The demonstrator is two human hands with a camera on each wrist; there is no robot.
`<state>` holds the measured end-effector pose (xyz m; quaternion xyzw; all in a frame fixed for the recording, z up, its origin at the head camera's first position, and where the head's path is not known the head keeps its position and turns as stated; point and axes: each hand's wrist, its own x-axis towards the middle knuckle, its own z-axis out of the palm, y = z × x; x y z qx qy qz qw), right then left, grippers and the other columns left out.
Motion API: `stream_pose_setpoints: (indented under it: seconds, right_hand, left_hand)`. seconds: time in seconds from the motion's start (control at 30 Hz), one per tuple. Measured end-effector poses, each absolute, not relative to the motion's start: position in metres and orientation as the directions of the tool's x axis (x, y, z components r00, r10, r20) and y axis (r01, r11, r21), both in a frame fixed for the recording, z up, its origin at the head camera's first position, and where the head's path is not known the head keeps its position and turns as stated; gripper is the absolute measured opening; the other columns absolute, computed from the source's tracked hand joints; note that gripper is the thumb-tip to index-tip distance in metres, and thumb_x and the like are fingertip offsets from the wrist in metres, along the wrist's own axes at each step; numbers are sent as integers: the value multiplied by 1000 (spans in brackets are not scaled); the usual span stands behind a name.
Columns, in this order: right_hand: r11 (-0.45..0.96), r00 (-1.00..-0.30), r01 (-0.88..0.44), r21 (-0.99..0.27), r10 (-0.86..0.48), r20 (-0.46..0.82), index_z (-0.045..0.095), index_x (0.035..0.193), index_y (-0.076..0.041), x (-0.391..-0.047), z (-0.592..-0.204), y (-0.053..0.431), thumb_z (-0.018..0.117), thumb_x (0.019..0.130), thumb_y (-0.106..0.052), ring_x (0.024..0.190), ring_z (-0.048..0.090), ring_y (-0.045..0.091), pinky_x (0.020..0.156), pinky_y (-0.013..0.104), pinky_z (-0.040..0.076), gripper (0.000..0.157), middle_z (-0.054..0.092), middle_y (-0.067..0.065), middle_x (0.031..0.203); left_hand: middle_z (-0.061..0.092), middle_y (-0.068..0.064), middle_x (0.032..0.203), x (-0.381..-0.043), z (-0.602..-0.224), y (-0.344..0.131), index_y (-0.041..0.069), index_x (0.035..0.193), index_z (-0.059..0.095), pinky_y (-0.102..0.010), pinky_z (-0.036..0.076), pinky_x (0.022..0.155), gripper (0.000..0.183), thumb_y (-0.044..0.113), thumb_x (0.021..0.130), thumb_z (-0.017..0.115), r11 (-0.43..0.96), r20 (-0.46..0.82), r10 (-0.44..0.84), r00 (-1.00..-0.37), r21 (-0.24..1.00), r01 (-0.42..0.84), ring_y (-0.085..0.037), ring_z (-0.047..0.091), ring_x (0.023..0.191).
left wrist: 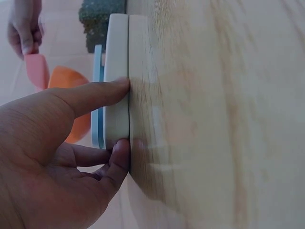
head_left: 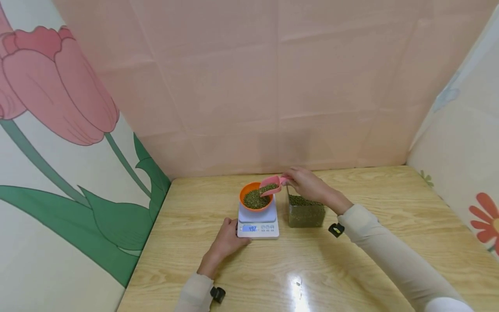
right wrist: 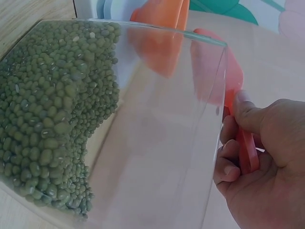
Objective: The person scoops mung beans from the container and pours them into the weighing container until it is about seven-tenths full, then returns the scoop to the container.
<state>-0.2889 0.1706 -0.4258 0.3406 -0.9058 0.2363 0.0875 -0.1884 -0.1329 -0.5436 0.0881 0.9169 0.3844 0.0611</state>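
My right hand (head_left: 308,184) grips the handle of a pink scoop (head_left: 274,180) loaded with green mung beans, tilted over an orange bowl (head_left: 242,193). Mung beans (head_left: 255,200) also lie in that bowl, which sits on a white kitchen scale (head_left: 257,216). The lit display (head_left: 250,229) seems to read 492. At the scale's front left corner, my left hand (head_left: 230,238) holds the body between thumb and fingers. In the left wrist view the thumb lies along the front edge of the scale (left wrist: 116,52), with curled fingers against its side.
A clear, open-topped container (head_left: 306,219) with mung beans (right wrist: 52,114) stands just right of the scale, below my right wrist. The wooden table (head_left: 187,225) meets a pink covered wall (head_left: 234,108) behind; painted walls flank it.
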Motion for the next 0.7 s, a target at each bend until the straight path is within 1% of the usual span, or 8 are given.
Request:
stream_pose_setpoints:
  seconds: [0.23,0.57,0.7]
  right_hand:
    - [651,-737,-676,-346,-588,334,73,118,3,-290,-423,171,68,104,-13,105,71,34,94,50,58,22,73,17,110]
    - [667,-755,-656,-354,-581,304,73,119,3,-291,-420,172,67,105,-14,108,70,35,95,51,58,22,73,18,115]
    - [665,-752,-659,-350,-581,312,72,118,3,-289,-420,171,68,104,-14,107,70,33,93,50,58,22,72,17,114]
  left_hand:
    - [52,-8,114,-188,-543,-132,0,145,60,-37,43,88,69,21,86,89,689,-47,205,-978,716,110,-21,43,99]
    - [52,-8,115,-190,-545,-134,0,145,60,-36,43,89,69,22,87,89,694,-43,208,-977,710,116,-21,43,99]
    - [52,-8,115,-189,-545,-134,0,145,61,-36,43,88,68,22,87,89,693,-42,211,-977,711,119,-21,43,99]
